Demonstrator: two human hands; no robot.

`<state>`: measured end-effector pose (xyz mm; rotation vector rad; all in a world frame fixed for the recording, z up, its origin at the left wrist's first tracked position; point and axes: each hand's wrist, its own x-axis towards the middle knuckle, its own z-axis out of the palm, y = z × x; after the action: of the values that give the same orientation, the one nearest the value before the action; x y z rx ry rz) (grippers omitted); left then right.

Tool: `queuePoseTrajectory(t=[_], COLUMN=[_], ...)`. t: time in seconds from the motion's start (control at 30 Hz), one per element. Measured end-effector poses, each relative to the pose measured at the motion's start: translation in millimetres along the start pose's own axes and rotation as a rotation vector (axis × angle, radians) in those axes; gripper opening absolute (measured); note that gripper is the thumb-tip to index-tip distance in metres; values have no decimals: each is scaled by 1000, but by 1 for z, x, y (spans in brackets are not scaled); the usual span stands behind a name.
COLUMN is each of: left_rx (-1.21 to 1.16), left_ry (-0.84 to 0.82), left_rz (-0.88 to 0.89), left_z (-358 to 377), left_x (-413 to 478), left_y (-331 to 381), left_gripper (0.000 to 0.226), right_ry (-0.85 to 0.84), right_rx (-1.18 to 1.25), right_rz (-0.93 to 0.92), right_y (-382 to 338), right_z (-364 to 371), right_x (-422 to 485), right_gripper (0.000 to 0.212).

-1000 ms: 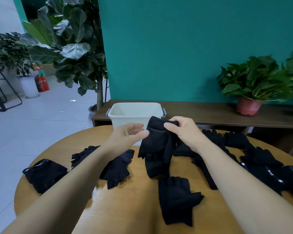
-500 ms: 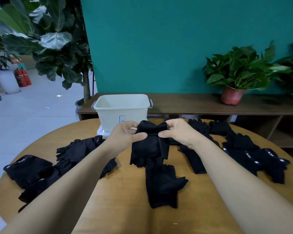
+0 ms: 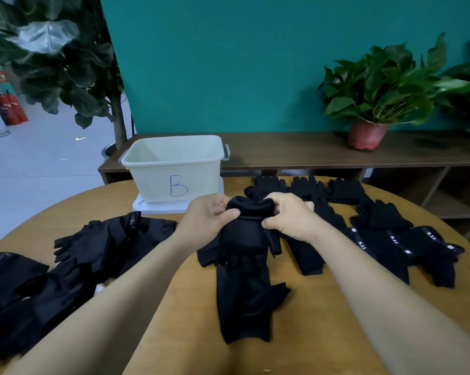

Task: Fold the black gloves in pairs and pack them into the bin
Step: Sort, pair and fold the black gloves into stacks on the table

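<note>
A black glove pair (image 3: 244, 236) hangs just above the round wooden table (image 3: 304, 320), its cuff end bunched between both hands. My left hand (image 3: 209, 215) grips the cuff from the left, and my right hand (image 3: 288, 215) grips it from the right, thumb underneath. Another black glove (image 3: 247, 301) lies flat on the table directly below. The white bin (image 3: 174, 169), marked with a blue B, stands behind my hands with nothing visible inside.
Loose black gloves lie in a heap at the left (image 3: 74, 263) and in a row at the right (image 3: 390, 239). A dark wooden bench (image 3: 296, 150) with a potted plant (image 3: 369, 104) runs behind the table. A large leafy plant (image 3: 66, 63) stands at the far left.
My left hand has taken hold of the glove cuff that only the right hand held a second ago. Both hands have drawn together and bunched the cuff.
</note>
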<state>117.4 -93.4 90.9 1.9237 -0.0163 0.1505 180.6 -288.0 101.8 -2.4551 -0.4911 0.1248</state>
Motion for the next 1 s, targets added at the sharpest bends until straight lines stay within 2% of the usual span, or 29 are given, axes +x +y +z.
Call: queuePoseTrajectory(t=[0.17, 0.4, 0.5, 0.73, 0.9, 1.0], left_rx=[103, 169, 194, 243, 318, 420], left_ry=[-2, 2, 22, -6, -18, -20], left_rz=[52, 86, 97, 114, 249, 320], left_z=[7, 8, 4, 3, 7, 11], left_x=[17, 22, 20, -3, -29, -48], left_y=[-7, -21, -31, -43, -48, -59], left_gripper=[16, 13, 7, 11, 19, 20], right_ry=[48, 99, 90, 29, 57, 137], right_rx=[-65, -182, -215, -260, -385, -515], right_rz=[-25, -147, -191, -227, -362, -511], right_y=[15, 22, 21, 19, 20, 22], right_z=[6, 15, 18, 24, 27, 32], right_x=[16, 22, 17, -12, -37, -51], right_gripper=[19, 23, 26, 32, 30, 31])
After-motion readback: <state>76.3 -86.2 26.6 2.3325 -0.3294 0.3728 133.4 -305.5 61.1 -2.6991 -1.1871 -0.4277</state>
